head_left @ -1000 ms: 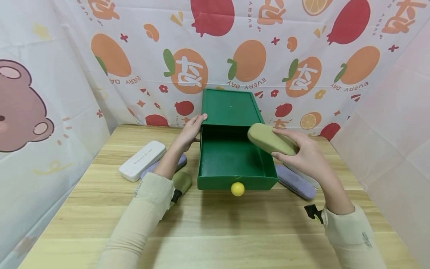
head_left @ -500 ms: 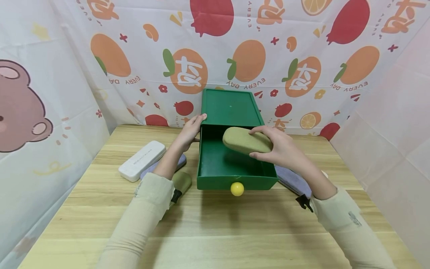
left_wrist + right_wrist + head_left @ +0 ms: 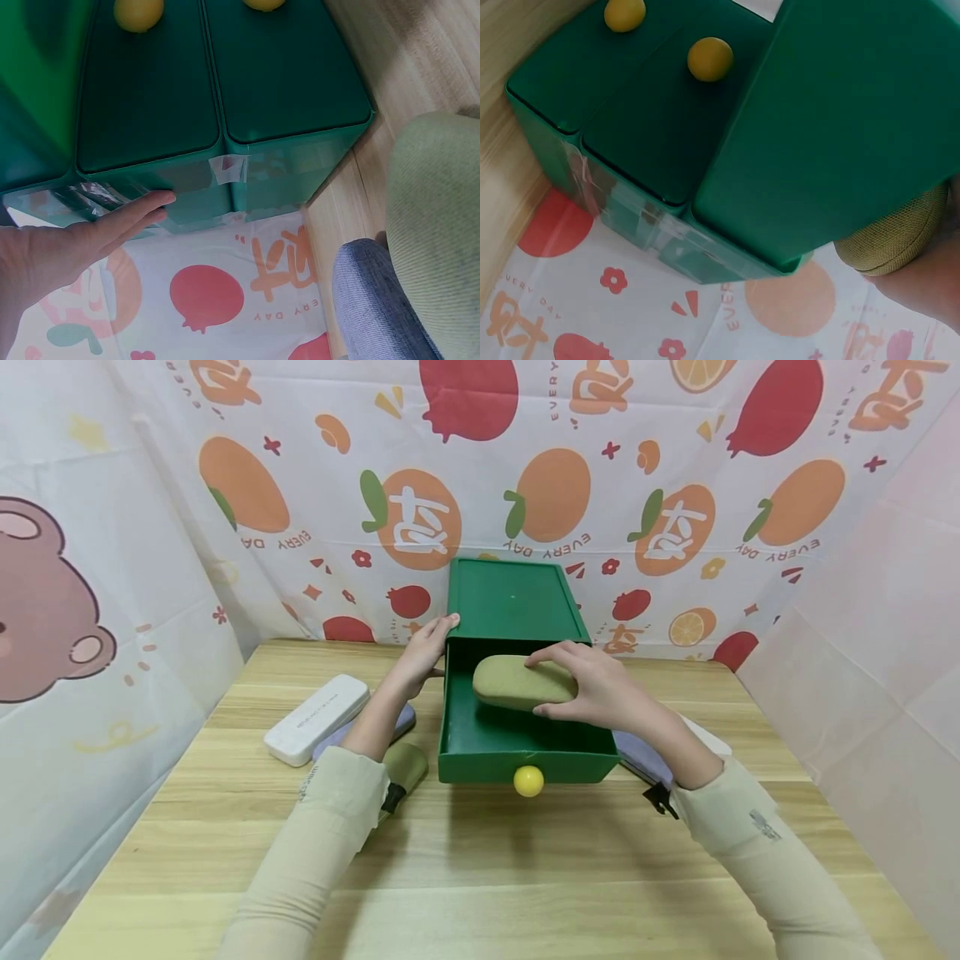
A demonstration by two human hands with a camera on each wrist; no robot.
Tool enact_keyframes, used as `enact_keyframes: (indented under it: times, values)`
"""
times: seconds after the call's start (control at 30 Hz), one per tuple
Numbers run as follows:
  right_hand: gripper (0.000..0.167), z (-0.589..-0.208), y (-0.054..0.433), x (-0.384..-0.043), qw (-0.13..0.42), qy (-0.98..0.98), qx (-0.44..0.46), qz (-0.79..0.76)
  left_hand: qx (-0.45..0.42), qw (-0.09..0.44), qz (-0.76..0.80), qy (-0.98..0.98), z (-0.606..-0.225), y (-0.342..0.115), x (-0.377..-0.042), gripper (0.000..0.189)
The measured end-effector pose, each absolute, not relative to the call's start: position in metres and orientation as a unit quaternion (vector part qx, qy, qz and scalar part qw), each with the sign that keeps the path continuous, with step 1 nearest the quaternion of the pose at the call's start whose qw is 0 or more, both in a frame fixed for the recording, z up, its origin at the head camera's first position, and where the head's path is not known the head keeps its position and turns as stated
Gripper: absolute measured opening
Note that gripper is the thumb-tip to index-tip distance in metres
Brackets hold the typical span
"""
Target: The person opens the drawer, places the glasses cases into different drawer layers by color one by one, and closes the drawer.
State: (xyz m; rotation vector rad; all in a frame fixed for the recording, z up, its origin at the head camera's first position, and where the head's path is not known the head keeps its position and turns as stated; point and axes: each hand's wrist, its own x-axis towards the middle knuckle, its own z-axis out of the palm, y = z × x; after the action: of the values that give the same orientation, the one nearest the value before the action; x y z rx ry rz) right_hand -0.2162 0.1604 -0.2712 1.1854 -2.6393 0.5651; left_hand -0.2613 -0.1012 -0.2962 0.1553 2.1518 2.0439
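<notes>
A green drawer cabinet (image 3: 517,597) stands at the back of the table, its top drawer (image 3: 480,767) pulled out by a yellow knob (image 3: 528,781) side. My right hand (image 3: 603,689) holds an olive glasses case (image 3: 510,682) between thumb and fingers, inside the drawer's outline in the head view. Most of that hand is cut off in the right wrist view, where the case (image 3: 900,232) shows past the drawer wall. My left hand (image 3: 422,652) rests against the cabinet's left side; the left wrist view has its fingers (image 3: 142,214) straight along the side.
Left of the cabinet lie a white glasses case (image 3: 318,718), a purple case (image 3: 405,720) and another olive case (image 3: 407,766). On the right are a purple case (image 3: 642,756) and a white one (image 3: 707,737), partly behind my arm. Closed lower drawers (image 3: 292,75) sit beneath. A printed cloth hangs behind.
My right hand has carried the olive glasses case leftward from the drawer's right edge and lowered it into the drawer's outline. The left hand has stayed at the cabinet's side.
</notes>
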Motion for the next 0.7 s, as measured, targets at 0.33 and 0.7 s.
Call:
enact_keyframes:
  times: [0.33,0.7]
  values:
    - [0.050,-0.279,0.142,-0.226,0.080,-0.888,0.427,0.150,0.052,0.069,0.691,0.718,-0.315,-0.104,-0.279,0.064]
    - [0.050,-0.286,0.140,-0.230,0.027,-0.899,0.413,0.143,0.053,0.067,0.688,0.721,-0.316,-0.104,-0.278,0.063]
